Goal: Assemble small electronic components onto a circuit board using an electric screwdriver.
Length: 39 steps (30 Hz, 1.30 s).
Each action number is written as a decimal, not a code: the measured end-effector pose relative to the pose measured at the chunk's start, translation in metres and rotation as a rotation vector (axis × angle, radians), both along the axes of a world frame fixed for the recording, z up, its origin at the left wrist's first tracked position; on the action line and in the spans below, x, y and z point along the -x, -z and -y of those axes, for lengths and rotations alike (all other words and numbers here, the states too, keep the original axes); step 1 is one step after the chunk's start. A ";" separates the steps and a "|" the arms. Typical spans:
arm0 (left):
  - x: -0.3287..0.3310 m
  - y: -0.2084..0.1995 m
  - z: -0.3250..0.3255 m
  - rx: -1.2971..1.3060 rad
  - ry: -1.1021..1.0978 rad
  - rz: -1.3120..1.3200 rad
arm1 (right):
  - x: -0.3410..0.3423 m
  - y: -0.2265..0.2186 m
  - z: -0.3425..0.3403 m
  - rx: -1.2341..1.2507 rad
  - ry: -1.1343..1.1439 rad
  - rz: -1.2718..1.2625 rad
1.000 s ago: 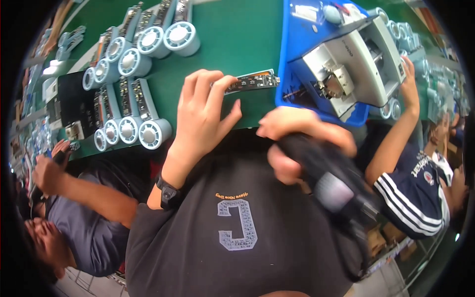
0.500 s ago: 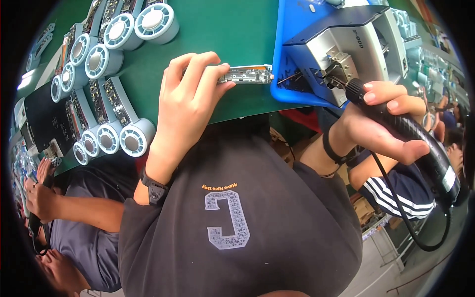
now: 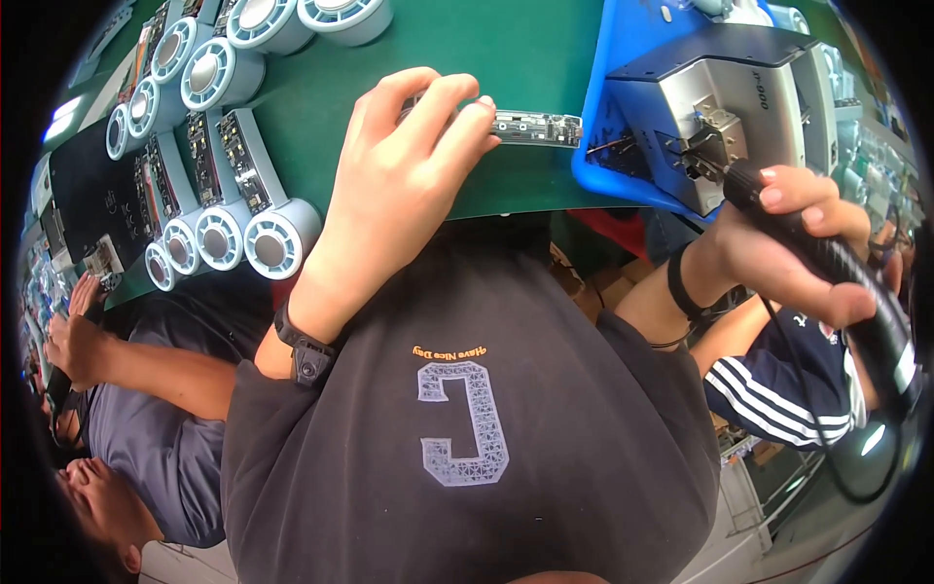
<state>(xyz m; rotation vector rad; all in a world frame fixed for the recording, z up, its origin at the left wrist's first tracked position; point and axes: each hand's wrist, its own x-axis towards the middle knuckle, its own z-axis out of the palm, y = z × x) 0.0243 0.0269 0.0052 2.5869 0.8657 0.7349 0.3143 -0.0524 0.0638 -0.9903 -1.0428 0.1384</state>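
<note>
At the near R of the counter, R hand gripped a blk corded tool, its tip up by the grey machine's front; contact unclear. L hand pinched a slim circuit-board strip btwn thumb & fingers, over the green top, strip's free end right by the blue tray; couldn't tell if touching. Grey machine stood in that tray. Lt-blue round-ended units lay in rows, L side. Co-worker w/ grey shirt sat far L.

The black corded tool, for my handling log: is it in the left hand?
No, the right hand grips the black corded tool, while the left hand holds the circuit board.
</note>
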 end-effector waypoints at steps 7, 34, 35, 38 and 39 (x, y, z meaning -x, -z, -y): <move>0.004 0.008 0.001 -0.062 0.020 -0.037 | 0.007 0.002 -0.004 -0.061 -0.099 0.234; 0.001 0.004 0.002 -0.042 -0.021 -0.045 | 0.090 0.029 -0.027 -0.059 -0.049 -0.050; 0.001 0.004 0.002 -0.040 -0.023 -0.045 | 0.091 0.027 -0.028 -0.084 -0.052 -0.086; 0.001 0.007 0.002 -0.051 -0.028 -0.038 | 0.092 0.024 -0.028 -0.132 -0.060 -0.158; 0.001 0.008 0.002 -0.057 -0.031 -0.034 | 0.087 0.025 -0.024 -0.061 -0.034 -0.119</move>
